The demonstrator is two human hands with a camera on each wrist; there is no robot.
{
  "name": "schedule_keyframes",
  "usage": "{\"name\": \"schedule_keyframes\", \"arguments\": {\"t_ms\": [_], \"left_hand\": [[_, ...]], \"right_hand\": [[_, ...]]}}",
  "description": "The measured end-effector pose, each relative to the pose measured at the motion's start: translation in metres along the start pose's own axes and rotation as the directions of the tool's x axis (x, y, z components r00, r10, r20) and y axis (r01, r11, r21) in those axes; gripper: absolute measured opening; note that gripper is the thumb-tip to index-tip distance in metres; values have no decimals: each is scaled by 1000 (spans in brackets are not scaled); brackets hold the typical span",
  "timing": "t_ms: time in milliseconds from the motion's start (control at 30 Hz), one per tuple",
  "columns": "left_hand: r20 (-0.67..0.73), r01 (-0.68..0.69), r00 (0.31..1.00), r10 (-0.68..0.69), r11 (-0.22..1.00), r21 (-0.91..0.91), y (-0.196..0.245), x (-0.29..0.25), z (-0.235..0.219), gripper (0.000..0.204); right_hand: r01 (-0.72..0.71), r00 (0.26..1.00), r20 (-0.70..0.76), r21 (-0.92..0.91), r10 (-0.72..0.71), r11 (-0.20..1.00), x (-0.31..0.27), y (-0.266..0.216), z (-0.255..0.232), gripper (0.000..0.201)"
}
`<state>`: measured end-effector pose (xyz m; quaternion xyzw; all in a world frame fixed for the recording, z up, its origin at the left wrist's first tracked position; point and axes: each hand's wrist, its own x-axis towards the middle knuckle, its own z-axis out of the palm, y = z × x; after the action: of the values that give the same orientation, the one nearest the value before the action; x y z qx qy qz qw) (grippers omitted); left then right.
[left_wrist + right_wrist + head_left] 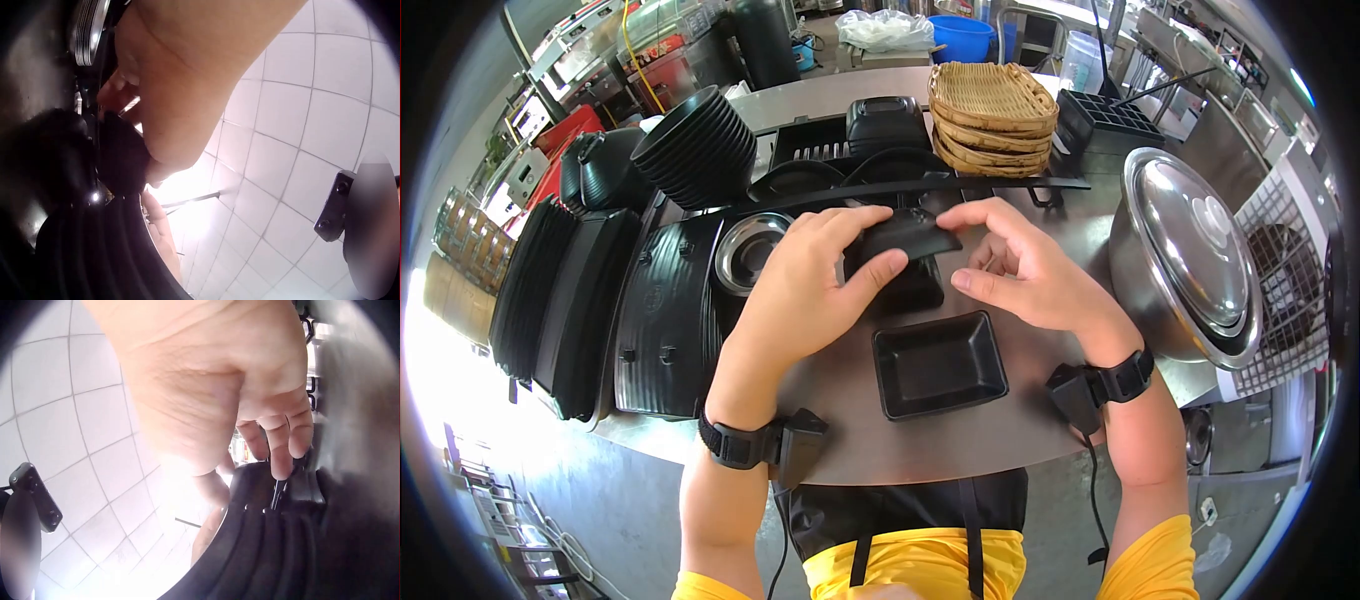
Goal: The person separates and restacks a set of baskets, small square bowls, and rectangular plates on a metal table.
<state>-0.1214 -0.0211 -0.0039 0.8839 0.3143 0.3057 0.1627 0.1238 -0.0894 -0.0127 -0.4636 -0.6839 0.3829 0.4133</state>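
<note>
Separating one small black tray [908,235] from the stack [900,285].
I am pinching it with the left hand [815,290]; right hand [1025,270] fingers peeling its edge, best lifted level over the bench [960,440].

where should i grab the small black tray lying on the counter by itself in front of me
Judging by its pose, take the small black tray by its raised rim, coming from above on its near long edge. It lies flat and open side up on the steel counter, so a thumb inside the wall and fingers outside should pinch it. Both hands are busy: left hand and right hand hold another black dish.
</note>
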Motion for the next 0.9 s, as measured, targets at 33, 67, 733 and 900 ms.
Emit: {"name": "schedule_keyframes", "arguments": {"t_ms": [33,67,733,900], "left_hand": [[-10,91,996,-92,993,-70,6,1,-4,39],[-14,180,983,-184,974,-140,9,2,-6,37],[200,-87,966,163,935,-344,22,-2,-4,17],[301,-67,938,173,941,-332,18,-2,-2,18]], "right_hand": [[27,999,-40,-1,-27,1000,0,-1,1,40],[27,999,-40,1,-27,1000,1,0,1,40],[11,977,209,-228,38,973,-9,-26,-8,11],[93,971,235,-248,-33,964,-5,-17,-8,12]]}}
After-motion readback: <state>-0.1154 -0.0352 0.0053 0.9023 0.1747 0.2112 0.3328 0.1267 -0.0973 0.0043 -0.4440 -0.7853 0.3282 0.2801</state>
